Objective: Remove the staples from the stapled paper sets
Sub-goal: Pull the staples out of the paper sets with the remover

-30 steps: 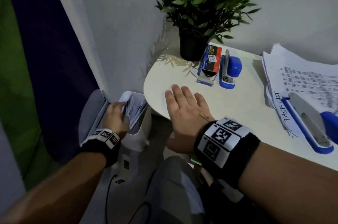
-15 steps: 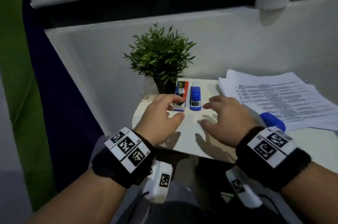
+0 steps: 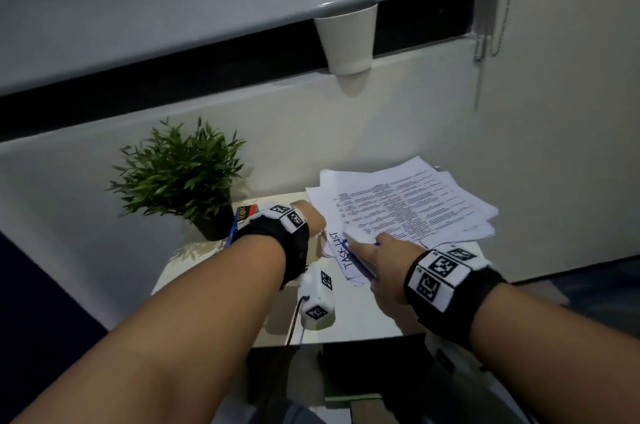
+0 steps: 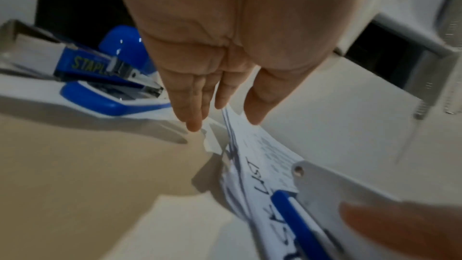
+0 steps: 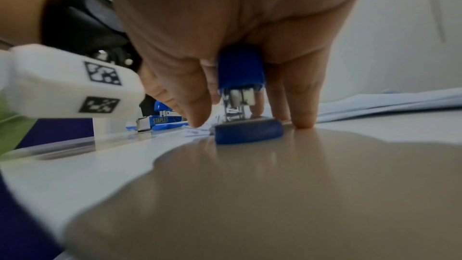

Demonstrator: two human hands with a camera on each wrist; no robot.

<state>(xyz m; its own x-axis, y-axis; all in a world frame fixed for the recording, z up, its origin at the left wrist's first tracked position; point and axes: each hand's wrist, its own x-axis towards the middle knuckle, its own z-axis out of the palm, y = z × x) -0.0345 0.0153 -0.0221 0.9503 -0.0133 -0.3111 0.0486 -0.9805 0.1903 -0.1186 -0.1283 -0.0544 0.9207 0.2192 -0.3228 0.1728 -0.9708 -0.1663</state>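
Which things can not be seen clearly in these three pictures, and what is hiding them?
- Staples in the paper stack: too small in the head view, blurred in the left wrist view.
- Left hand fingers: hidden behind the wristband in the head view; contact with the paper unclear.
- Blue stapler under the right hand: mostly covered by it; the grip is unclear.
- Staple box: largely hidden by the left wrist.

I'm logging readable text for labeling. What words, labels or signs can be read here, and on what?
"TASK LIST": handwritten on the top sheet of the paper stack.
"STAPLES": on the blue staple box; the left wrist view cuts it to "STAPL".
Printed lines on the papers: too small to read.
Wristband markers: patterns, not text.
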